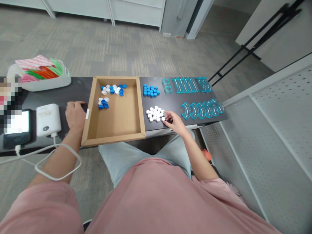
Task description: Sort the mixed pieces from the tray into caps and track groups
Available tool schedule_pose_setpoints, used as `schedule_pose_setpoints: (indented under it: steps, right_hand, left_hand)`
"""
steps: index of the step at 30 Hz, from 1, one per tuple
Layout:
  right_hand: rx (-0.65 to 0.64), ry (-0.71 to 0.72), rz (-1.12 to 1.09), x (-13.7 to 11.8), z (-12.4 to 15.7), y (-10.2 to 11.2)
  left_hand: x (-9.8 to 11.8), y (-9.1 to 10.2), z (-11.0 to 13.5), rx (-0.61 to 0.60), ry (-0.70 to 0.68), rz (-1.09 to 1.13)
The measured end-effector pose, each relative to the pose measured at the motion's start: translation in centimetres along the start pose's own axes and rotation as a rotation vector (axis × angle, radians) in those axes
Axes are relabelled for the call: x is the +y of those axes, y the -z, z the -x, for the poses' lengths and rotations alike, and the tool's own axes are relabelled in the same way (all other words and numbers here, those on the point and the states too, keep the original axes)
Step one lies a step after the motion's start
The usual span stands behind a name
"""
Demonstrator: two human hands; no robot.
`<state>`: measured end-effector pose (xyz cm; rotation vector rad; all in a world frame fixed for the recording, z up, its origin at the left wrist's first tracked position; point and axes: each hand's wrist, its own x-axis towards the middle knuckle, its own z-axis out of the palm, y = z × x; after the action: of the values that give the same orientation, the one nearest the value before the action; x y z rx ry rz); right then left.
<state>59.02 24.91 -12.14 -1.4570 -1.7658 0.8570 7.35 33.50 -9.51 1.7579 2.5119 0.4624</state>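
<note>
My right hand (pixel 175 122) is at the right edge of a cluster of small white hexagonal pieces (pixel 155 113) on the dark table. Its thumb and fingertips close around one white hexagonal piece (pixel 163 119) at the cluster's corner. Just left of an open cardboard box (pixel 119 125), my left hand (pixel 74 113) rests on the tabletop with its fingers loosely extended and nothing visible in it. Inside the box, blue and white pieces (pixel 113 89) form a group along the far side, and a smaller group (pixel 103 103) lies at the left.
Blue hexagonal pieces (pixel 151 91) sit behind the white ones. Clear teal-edged straight tracks (pixel 185 85), curved tracks (pixel 202 109) and small square parts (pixel 167 85) lie to the right. At left are a white basket (pixel 46 84), a white power bank (pixel 48 119), a phone (pixel 30 128) and a looped cable (pixel 79 159).
</note>
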Motion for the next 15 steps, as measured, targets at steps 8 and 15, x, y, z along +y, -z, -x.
schedule_pose_setpoints:
  steps: [8, 15]
  right_hand:
    - [0.065, -0.012, 0.001, -1.0, 0.1, -0.3]
    - [0.107, 0.158, 0.029, -5.3, -4.1, -1.4]
  left_hand:
    - [0.8, 0.9, 0.5, -0.089, 0.016, -0.005]
    - [1.2, 1.5, 1.2, -0.074, -0.044, 0.027]
